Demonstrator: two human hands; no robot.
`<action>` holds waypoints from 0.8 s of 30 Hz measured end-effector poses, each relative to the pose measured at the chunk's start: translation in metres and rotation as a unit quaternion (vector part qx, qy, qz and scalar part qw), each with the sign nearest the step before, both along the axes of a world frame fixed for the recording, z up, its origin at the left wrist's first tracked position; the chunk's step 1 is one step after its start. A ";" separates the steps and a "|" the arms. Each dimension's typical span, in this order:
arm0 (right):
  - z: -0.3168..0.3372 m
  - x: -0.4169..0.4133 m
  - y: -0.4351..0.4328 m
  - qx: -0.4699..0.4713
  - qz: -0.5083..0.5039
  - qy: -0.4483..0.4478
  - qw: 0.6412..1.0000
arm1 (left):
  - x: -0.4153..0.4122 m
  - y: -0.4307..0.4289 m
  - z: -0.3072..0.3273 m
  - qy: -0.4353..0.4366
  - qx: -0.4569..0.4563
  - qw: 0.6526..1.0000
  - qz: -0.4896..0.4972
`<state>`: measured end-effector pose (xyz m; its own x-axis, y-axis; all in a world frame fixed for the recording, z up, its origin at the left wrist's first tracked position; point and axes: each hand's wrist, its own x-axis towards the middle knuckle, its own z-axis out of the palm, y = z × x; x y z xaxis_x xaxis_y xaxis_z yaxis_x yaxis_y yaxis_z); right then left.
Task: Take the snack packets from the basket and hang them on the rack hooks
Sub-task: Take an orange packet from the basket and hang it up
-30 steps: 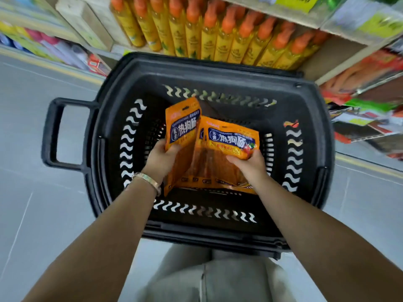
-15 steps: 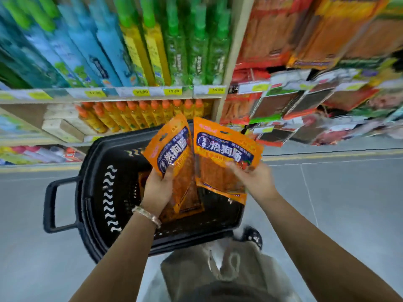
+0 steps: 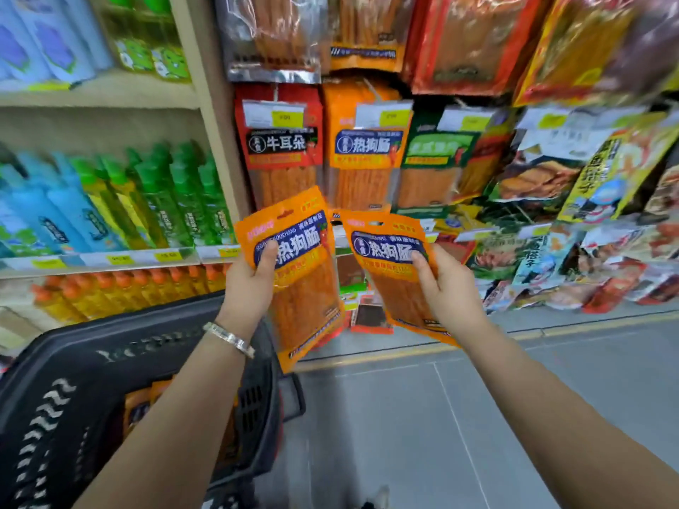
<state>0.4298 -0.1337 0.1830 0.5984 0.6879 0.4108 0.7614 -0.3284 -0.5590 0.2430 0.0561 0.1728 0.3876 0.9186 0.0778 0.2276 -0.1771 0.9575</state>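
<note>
Two orange snack packets are held up before the rack, one per hand. Left hand (image 3: pixel 250 284) pinches the left packet (image 3: pixel 297 273); right hand (image 3: pixel 446 288) pinches the right packet (image 3: pixel 389 259).

I see two orange snack packets, each with blue label band, white characters, reddish sticks below. Left packet (image 3: pixel 294 273) tilted, gripped by left hand (image 3: pixel 250 284), thumb on label. Right packet (image 3: pixel 389 251) tilted, held by right hand (image 3: pixel 448 288). Packets just apart, in front of matching hung packets (image 3: pixel 363 159). More orange packets (image 3: pixel 137 409) lie in black basket (image 3: pixel 73 361), lower left.
</note>
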 end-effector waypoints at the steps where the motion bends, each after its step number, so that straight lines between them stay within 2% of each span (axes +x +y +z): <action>1: 0.011 0.014 -0.005 0.022 0.002 -0.007 1.000 | 0.011 -0.006 0.011 -0.014 0.007 1.000 -0.003; 6: 0.067 0.072 -0.006 0.108 0.003 -0.020 0.994 | 0.053 -0.021 0.071 -0.120 0.003 0.993 -0.022; 9: 0.099 0.096 0.006 0.148 0.001 -0.002 0.989 | 0.073 -0.014 0.109 -0.152 -0.004 0.988 0.026; 12: 0.125 0.114 0.024 0.171 -0.001 -0.004 0.985 | 0.086 0.002 0.142 -0.174 0.028 0.982 0.071; 16: 0.159 0.136 0.058 0.215 0.013 0.025 0.976 | 0.094 0.022 0.180 -0.214 0.044 0.972 0.085; 24: 0.232 0.166 0.139 0.326 0.056 0.092 0.939 | 0.119 0.071 0.232 -0.266 0.101 0.959 0.005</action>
